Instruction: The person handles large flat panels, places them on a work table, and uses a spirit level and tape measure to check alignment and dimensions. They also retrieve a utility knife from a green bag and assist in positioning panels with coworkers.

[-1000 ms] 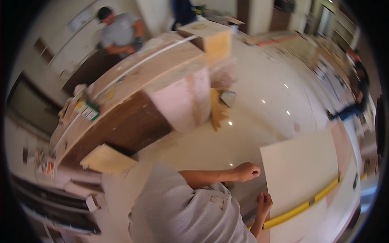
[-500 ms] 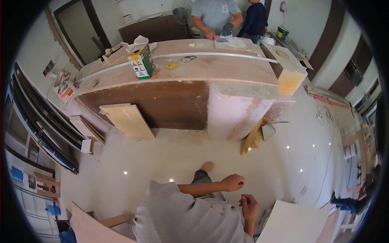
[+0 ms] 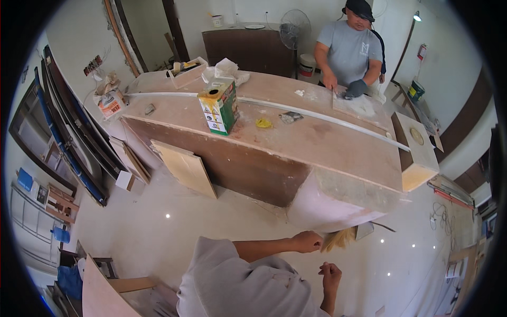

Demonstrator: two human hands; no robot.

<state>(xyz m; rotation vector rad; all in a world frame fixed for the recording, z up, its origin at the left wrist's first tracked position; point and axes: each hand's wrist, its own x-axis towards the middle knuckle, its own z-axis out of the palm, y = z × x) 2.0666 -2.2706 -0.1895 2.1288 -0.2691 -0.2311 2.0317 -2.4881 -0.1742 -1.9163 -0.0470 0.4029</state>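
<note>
My left hand is held across in front of my body, its fingers curled into a loose fist, with nothing seen in it. Just below and to the right, my right hand is also closed, fingers bent in and nothing visible in them. The two hands are apart. Nearest to the left hand is a straw broom, lying beyond it at the foot of the counter. Ahead stands the long curved counter with a bare, dusty wooden top. On it are a green and white tin can with yellow drips and a yellow lump.
Across the counter a person with one gloved hand works on a white-dusted board. A long white strip runs along the top to a wooden box. A yellowish panel leans on the counter's front; dark boards lean at left.
My view has tilted up and moved closer to the counter, showing more of its top and the person behind it. Both hands stay closed in front of me.
</note>
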